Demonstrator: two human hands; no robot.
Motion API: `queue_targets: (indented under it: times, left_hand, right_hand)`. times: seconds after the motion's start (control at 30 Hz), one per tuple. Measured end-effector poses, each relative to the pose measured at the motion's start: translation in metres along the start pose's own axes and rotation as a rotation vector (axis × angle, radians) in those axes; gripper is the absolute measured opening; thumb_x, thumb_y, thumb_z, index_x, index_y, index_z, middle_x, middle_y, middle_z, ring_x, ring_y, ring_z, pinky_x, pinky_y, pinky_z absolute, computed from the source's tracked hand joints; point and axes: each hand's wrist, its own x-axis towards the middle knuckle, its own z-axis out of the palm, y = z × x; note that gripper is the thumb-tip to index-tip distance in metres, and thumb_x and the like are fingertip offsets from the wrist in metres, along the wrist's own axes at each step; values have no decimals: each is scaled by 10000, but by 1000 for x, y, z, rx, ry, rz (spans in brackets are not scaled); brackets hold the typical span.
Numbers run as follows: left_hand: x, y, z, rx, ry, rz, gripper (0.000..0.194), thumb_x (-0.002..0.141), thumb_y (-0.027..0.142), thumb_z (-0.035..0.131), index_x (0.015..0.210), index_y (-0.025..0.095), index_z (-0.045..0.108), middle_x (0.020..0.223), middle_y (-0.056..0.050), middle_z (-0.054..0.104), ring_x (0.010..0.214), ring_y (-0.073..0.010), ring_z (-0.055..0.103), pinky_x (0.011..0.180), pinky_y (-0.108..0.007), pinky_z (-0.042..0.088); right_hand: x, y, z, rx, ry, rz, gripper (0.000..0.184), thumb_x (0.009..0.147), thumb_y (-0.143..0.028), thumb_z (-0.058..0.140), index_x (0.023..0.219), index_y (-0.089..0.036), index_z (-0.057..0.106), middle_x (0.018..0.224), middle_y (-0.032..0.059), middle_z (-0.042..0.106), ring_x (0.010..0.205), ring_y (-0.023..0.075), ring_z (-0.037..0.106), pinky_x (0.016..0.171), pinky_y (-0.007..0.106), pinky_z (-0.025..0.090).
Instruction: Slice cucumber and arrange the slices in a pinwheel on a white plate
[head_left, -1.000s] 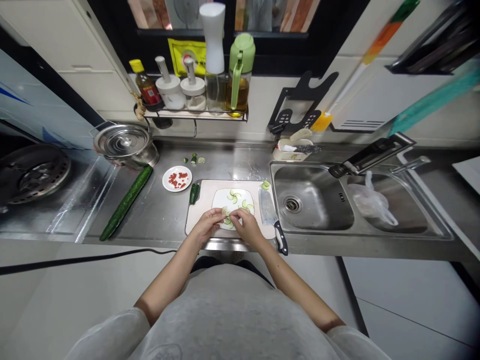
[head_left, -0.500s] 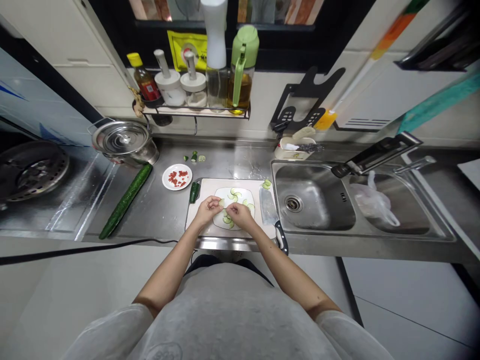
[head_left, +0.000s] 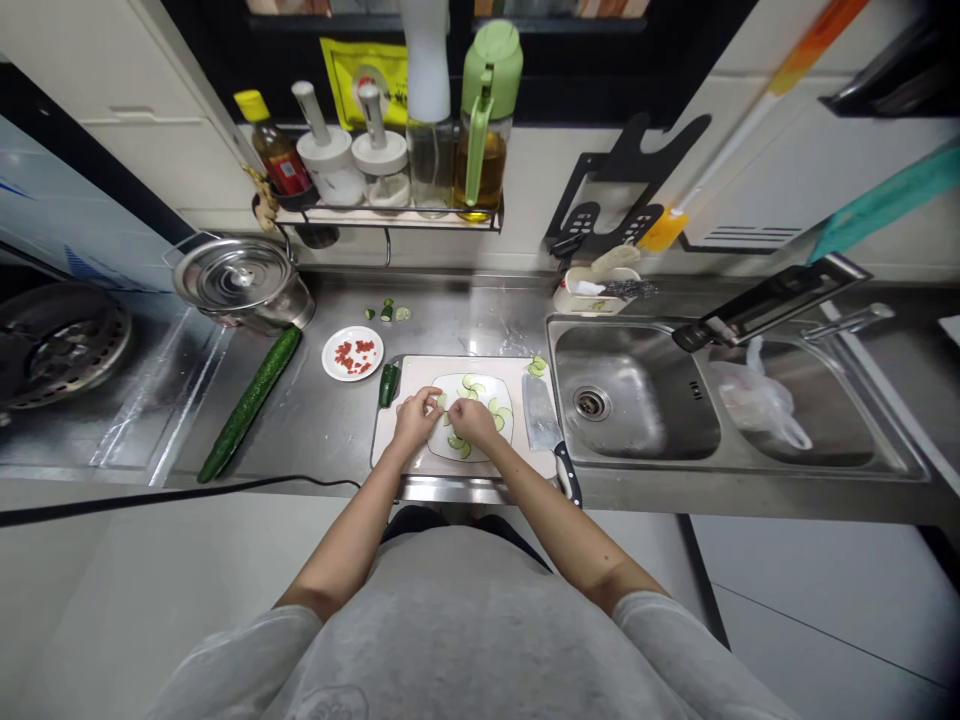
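Observation:
A white plate with cucumber slices lies on a pale cutting board. Both my hands rest over the plate's left side. My left hand pinches a thin cucumber slice with curled fingers. My right hand has its fingers closed on the same slice, fingertips touching my left hand's. A cleaver lies on the board's right part, its black handle toward me. A dark green cucumber end sits at the board's left edge.
A whole cucumber lies on the steel counter at left, next to a lidded pot. A small white dish of red bits stands behind the board. A double sink is to the right. Bottles fill a wall rack.
My hands have shifted from the plate's near edge toward its left side, still pinched together on a cucumber slice. The view has tilted slightly.

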Motion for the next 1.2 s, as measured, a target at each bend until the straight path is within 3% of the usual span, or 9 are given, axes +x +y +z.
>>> queue_targets:
  times: [0.2, 0.47, 0.67, 1.0, 1.2]
  left_hand:
    - [1, 7, -1, 220, -13, 43, 342, 768, 200, 594, 1104, 257, 620, 849, -23, 670, 895, -223, 544, 862, -353, 320]
    - [-1, 5, -3, 372, -22, 106, 293, 804, 246, 593, 1092, 253, 649, 985, -72, 638, 991, -260, 509, 858, -377, 305]
    - [-3, 5, -3, 434, -25, 139, 204, 830, 295, 585, 998, 264, 696, 992, -79, 590, 1011, -257, 487, 873, -384, 298]
    - [-7, 6, -1, 505, 8, 168, 205, 848, 339, 570, 995, 264, 693, 969, -79, 575, 999, -250, 479, 870, -382, 305]
    - [-9, 3, -2, 537, 86, 190, 232, 884, 358, 516, 1013, 283, 693, 1007, -71, 563, 969, -232, 468, 858, -380, 319]
  right_hand:
    - [-1, -8, 0, -131, -20, 26, 227, 917, -264, 419, 899, -175, 628, 881, 91, 673, 803, 198, 614, 591, 254, 379]
    - [-3, -7, 5, -207, 6, -6, 179, 922, -252, 419, 975, -194, 580, 926, 84, 657, 809, 202, 604, 613, 268, 382]
    - [-8, 0, 13, -241, 50, -138, 225, 945, -234, 355, 1027, -207, 562, 933, 67, 644, 796, 181, 587, 598, 256, 360]
    - [-11, 0, 16, -296, 37, -142, 283, 960, -270, 330, 1137, -199, 539, 1012, 84, 631, 858, 183, 578, 676, 265, 389]
    - [-12, -1, 12, -355, 9, -147, 326, 978, -269, 267, 1168, -199, 522, 1045, 84, 617, 883, 181, 573, 673, 256, 393]
